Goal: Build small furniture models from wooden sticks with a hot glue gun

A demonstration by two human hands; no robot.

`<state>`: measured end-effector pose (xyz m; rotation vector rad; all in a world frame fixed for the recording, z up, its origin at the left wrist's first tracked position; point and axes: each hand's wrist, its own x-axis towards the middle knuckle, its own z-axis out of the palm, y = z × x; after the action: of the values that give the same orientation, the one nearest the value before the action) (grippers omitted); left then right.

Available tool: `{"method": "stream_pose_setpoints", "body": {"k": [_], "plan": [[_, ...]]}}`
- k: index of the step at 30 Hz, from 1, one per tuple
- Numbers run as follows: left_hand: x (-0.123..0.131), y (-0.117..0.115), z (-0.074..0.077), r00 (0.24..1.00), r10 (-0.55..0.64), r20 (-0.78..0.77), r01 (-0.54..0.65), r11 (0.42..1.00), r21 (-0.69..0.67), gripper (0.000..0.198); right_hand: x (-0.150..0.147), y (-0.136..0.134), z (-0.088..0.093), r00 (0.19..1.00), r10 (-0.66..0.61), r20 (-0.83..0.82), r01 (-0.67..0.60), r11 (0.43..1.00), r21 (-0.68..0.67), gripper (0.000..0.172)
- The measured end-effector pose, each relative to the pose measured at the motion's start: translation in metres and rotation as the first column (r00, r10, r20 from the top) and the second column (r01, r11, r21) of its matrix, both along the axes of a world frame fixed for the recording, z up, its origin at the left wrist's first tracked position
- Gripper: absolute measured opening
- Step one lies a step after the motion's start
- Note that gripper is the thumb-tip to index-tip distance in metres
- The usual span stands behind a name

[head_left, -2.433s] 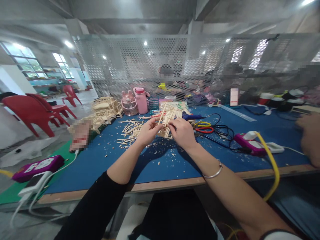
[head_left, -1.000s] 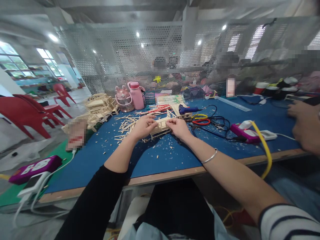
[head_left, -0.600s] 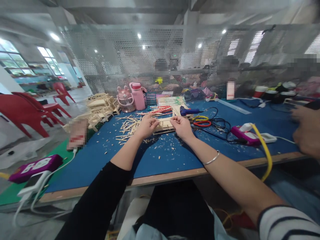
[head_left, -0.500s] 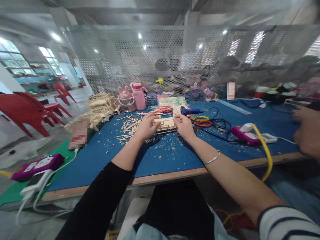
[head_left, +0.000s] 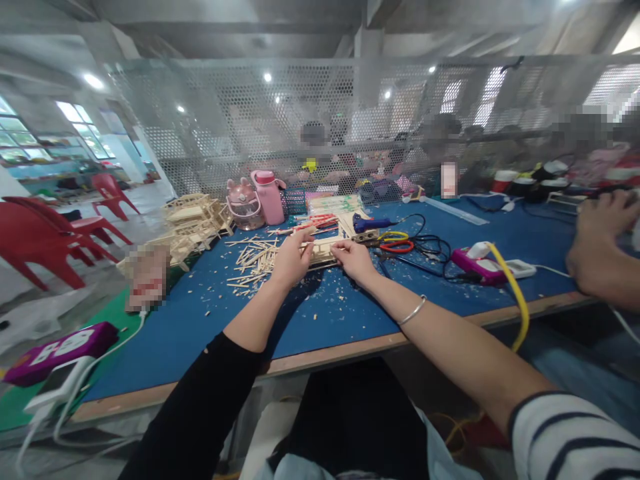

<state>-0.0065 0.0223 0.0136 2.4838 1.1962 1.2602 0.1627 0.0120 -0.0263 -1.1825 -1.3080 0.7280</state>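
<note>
A small model of pale wooden sticks point(head_left: 323, 253) rests on the blue tabletop between my two hands. My left hand point(head_left: 293, 259) is curled round its left end, thumb in front and fingers behind. My right hand point(head_left: 356, 261) pinches with thumb and fingertips at the model's front right part; what lies between those fingertips is too small to make out. Loose wooden sticks point(head_left: 250, 263) lie in a heap left of my left hand. A blue glue gun point(head_left: 373, 223) lies just behind my right hand, beside scissors with red and yellow handles point(head_left: 397, 246).
Finished-looking wooden models point(head_left: 195, 227) are stacked at the left. A pink bottle point(head_left: 269, 199) and a pink jug point(head_left: 244, 205) stand behind the sticks. Cables, a purple power strip point(head_left: 477, 267) and a ruler point(head_left: 455, 210) lie right. A co-worker's hand point(head_left: 603, 230) is at far right.
My right hand has slid from the model's right end towards its front middle, its fingertips now pinched. My left hand stays at the left end. The view has shifted slightly right.
</note>
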Motion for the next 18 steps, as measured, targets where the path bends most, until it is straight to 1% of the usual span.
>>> {"method": "stream_pose_setpoints", "body": {"k": [4, 6, 8, 11, 14, 16, 18], "plan": [[0.001, -0.001, 0.0, 1.0, -0.024, -0.013, 0.023, 0.998, -0.06, 0.041, 0.0, -0.001, 0.0, 0.999, -0.01, 0.033, 0.011, 1.0, -0.01, 0.027], [0.0, 0.0, 0.0, 1.0, 0.004, -0.01, -0.004, 1.0, -0.03, 0.04, 0.0, -0.001, 0.001, 0.997, -0.03, 0.076, 0.03, 1.0, -0.001, 0.025], [-0.002, 0.003, 0.0, 0.999, 0.047, 0.009, -0.047, 0.999, 0.02, 0.038, 0.0, -0.003, 0.002, 0.991, -0.044, 0.127, 0.039, 0.999, 0.035, 0.024], [-0.01, 0.009, 0.002, 0.99, 0.102, 0.096, -0.106, 0.994, 0.032, 0.034, -0.001, -0.009, 0.007, 0.986, -0.031, 0.163, 0.013, 0.994, 0.108, 0.022], [-0.02, 0.014, 0.005, 0.969, 0.144, 0.199, -0.148, 0.989, 0.003, 0.04, -0.001, -0.015, 0.013, 0.989, -0.028, 0.144, 0.005, 0.987, 0.161, 0.022], [-0.026, 0.014, 0.007, 0.976, 0.125, 0.178, -0.129, 0.991, 0.015, 0.041, 0.002, -0.017, 0.017, 0.989, -0.055, 0.134, 0.028, 0.981, 0.191, 0.024], [-0.029, 0.013, 0.008, 0.996, 0.063, 0.059, -0.066, 0.997, 0.051, 0.04, 0.006, -0.015, 0.019, 0.986, -0.11, 0.122, 0.08, 0.971, 0.225, 0.025]]}}
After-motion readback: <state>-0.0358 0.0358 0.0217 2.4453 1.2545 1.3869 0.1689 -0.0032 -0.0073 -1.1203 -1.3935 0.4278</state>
